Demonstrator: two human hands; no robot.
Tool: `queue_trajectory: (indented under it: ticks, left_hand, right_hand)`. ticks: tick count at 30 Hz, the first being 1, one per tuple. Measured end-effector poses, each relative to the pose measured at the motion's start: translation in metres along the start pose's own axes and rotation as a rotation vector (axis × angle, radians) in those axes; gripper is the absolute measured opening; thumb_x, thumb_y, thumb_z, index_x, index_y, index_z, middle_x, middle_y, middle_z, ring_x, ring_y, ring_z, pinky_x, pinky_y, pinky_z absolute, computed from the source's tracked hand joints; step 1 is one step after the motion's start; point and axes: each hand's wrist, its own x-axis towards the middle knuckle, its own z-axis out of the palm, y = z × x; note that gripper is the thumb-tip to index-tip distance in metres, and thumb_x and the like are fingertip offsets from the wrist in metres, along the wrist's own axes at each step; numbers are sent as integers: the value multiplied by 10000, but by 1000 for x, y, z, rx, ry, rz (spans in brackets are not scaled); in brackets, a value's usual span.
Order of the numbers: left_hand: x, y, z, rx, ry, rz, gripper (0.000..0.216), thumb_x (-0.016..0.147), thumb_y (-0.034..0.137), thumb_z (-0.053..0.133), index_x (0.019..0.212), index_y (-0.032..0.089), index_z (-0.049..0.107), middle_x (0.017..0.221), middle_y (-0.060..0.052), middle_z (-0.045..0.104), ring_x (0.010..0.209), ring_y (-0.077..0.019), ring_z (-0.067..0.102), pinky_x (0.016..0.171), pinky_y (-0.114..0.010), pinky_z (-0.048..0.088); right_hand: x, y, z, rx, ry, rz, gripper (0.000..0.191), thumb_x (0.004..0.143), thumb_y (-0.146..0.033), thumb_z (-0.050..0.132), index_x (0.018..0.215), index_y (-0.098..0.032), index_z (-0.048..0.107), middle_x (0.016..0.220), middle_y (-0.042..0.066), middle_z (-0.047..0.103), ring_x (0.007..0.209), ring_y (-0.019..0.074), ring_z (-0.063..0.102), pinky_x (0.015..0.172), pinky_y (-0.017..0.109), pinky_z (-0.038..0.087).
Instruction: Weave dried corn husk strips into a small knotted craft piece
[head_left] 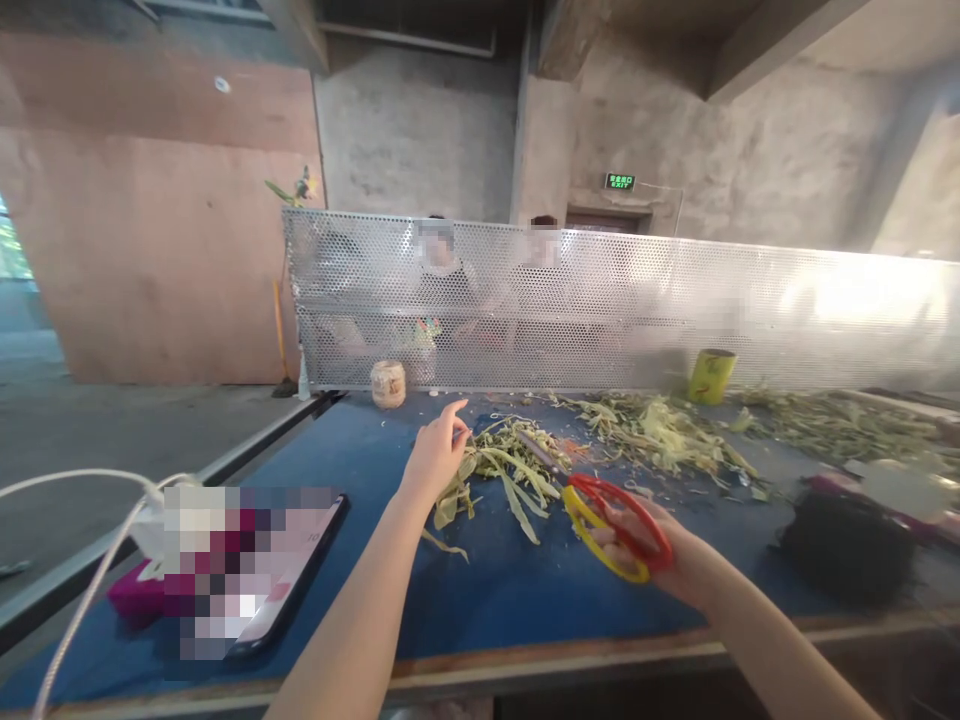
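My right hand (667, 555) holds a pair of scissors (619, 525) with one red and one yellow handle loop. Its fingers pass through the loops, and the grey blades point forward and left over a heap of cut green leaves and stems (517, 470). At the left side of that heap is my left hand (439, 455), index finger raised and thumb bent in. Something thin and dark shows by its fingertips, too small to name; the other fingers are partly hidden. Long pale leaves hang from the heap towards me on the blue tabletop (495, 600).
A phone (292, 580) leans by a magenta box (142, 590) with a white cable on the left. Behind stand a tape roll (388, 385), a yellow-green cup (712, 377) and a perforated metal screen (480, 310), two people beyond it. More plant heaps (660, 430) and a dark bundle (847, 540) lie right.
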Motion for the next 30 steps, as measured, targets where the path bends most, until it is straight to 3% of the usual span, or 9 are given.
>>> queue_trajectory:
  ticks: [7, 16, 30]
  left_hand:
    - [-2, 3, 0, -63, -1, 3, 411, 795, 159, 440, 1198, 187, 365, 854, -23, 628, 801, -159, 576, 779, -326, 413]
    - [-1, 3, 1, -83, -35, -17, 394, 790, 155, 431, 1181, 177, 385, 825, -25, 624, 752, -163, 576, 731, -320, 423]
    - [-3, 9, -1, -132, -57, 27, 385, 783, 166, 440, 1164, 205, 403, 800, -1, 622, 701, -139, 555, 739, -292, 421]
  right_hand:
    - [6, 22, 45, 123, -138, 135, 279, 619, -264, 717, 819, -129, 577, 653, 17, 534, 461, 31, 429, 344, 109, 259]
    - [15, 33, 47, 229, -250, 213, 476, 658, -612, 537, 852, -178, 508, 733, 31, 555, 497, 77, 451, 413, 173, 273]
    - [35, 36, 63, 321, -254, 201, 427, 736, -608, 420, 791, -187, 468, 688, 41, 550, 490, 89, 425, 432, 181, 242]
